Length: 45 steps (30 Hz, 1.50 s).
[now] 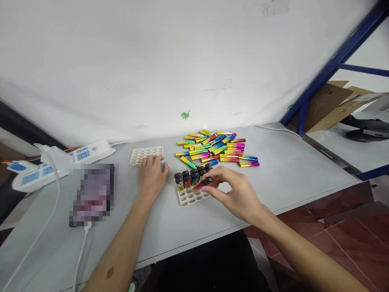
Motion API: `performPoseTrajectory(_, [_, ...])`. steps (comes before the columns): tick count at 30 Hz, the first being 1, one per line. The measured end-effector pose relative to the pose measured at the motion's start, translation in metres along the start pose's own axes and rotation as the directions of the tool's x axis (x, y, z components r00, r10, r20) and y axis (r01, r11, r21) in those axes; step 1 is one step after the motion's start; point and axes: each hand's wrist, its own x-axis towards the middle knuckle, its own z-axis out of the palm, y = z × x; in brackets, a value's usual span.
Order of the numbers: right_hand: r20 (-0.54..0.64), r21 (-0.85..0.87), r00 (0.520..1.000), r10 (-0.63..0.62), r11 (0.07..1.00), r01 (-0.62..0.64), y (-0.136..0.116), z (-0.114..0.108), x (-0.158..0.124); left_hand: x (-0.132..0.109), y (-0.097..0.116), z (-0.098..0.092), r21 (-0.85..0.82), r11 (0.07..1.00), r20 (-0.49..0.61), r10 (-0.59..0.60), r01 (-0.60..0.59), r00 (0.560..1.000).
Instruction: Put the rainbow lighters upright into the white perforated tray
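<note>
My right hand point(232, 190) pinches a lighter point(200, 185) with a black top and a shiny red-purple body, tilted over a white tray with oval slots point(185, 202). Upright in the tray's back rows stand several lighters point(187, 181) with black tops and coloured bodies; the slots nearest me show bare. The tray's right side is partly hidden behind my right hand. Off to the left, my left hand point(152, 176) lies palm down with fingers apart and nothing held. Its fingertips rest at the near edge of a second white slotted tray point(142, 154), whose visible slots hold nothing.
Behind the lighter tray is a loose pile of shiny rainbow-coloured pieces point(212, 148). On the left lie a phone-like device point(92, 196), its screen blurred, a white charging cable point(79, 255) and power strips point(83, 154). A blue metal frame point(304, 111) and cardboard boxes point(328, 103) stand right.
</note>
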Motion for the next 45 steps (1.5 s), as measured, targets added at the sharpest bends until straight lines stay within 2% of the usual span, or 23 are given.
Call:
performPoseTrajectory(4, [0.028, -0.08, 0.998, -0.053, 0.995, 0.055, 0.0, 0.04, 0.003, -0.001, -0.001, -0.001, -0.013, 1.0, -0.002, 0.007, -0.007, 1.0])
performPoseTrajectory(8, [0.118, -0.326, 0.993, -0.025, 0.943, 0.062, 0.002, 0.059, 0.005, -0.002, -0.002, 0.0, -0.022, 1.0, -0.004, 0.02, -0.02, 1.0])
performPoseTrajectory(13, [0.182, -0.53, 0.983, 0.004, 0.843, 0.095, 0.0, 0.063, 0.009, -0.002, -0.003, 0.001, -0.036, 0.999, -0.006, 0.022, -0.022, 1.0])
performPoseTrajectory(19, [0.191, -0.542, 0.978, 0.087, 0.84, 0.031, -0.005, 0.065, 0.014, -0.003, -0.004, 0.0, -0.039, 0.999, -0.009, 0.025, -0.026, 1.0])
performPoseTrajectory(21, [0.148, -0.502, 0.987, 0.065, 0.865, 0.018, -0.006, 0.056, 0.017, -0.003, -0.004, 0.0, -0.036, 0.999, -0.01, 0.027, -0.028, 1.0])
performPoseTrajectory(23, [0.036, -0.465, 0.999, 0.015, 0.885, 0.003, -0.003, 0.04, 0.024, -0.003, -0.004, 0.0, -0.03, 0.999, -0.009, 0.026, -0.026, 1.0])
performPoseTrajectory(27, [-0.207, -0.485, 0.978, 0.005, 0.868, -0.107, 0.03, 0.007, 0.05, -0.002, -0.004, 0.001, -0.019, 1.0, -0.004, 0.013, -0.013, 1.0])
performPoseTrajectory(29, [-0.147, -0.524, 0.989, 0.023, 0.846, -0.098, 0.057, -0.001, 0.063, -0.002, -0.003, 0.001, -0.016, 1.0, -0.001, 0.006, -0.006, 1.0])
performPoseTrajectory(32, [0.05, -0.601, 0.999, 0.015, 0.799, 0.018, 0.096, 0.001, 0.072, -0.002, -0.003, -0.001, -0.017, 1.0, 0.006, 0.005, -0.004, 1.0])
performPoseTrajectory(34, [0.087, -0.626, 0.996, 0.006, 0.779, 0.049, 0.112, 0.006, 0.073, -0.002, -0.002, -0.001, -0.018, 1.0, 0.01, 0.004, -0.003, 1.0])
performPoseTrajectory(36, [0.067, -0.631, 0.998, -0.014, 0.774, 0.054, 0.119, 0.01, 0.072, -0.002, -0.002, -0.001, -0.018, 1.0, 0.013, -0.001, 0.001, 1.0])
performPoseTrajectory(39, [0.036, -0.594, 0.997, -0.073, 0.801, 0.08, 0.12, 0.011, 0.07, -0.001, -0.002, -0.001, -0.013, 1.0, 0.015, -0.014, 0.014, 1.0])
performPoseTrajectory(41, [-0.025, -0.485, 0.995, -0.099, 0.871, 0.074, 0.118, 0.009, 0.069, -0.001, -0.002, -0.001, -0.012, 1.0, 0.018, -0.019, 0.019, 1.0])
performPoseTrajectory(43, [-0.136, -0.253, 0.99, -0.033, 0.967, -0.002, 0.116, 0.008, 0.068, 0.0, -0.002, -0.001, -0.012, 1.0, 0.021, -0.021, 0.021, 1.0])
performPoseTrajectory(45, [-0.213, 0.092, 0.968, 0.132, 0.989, -0.114, 0.113, 0.007, 0.066, 0.001, -0.002, -0.001, -0.015, 1.0, 0.023, -0.02, 0.02, 1.0])
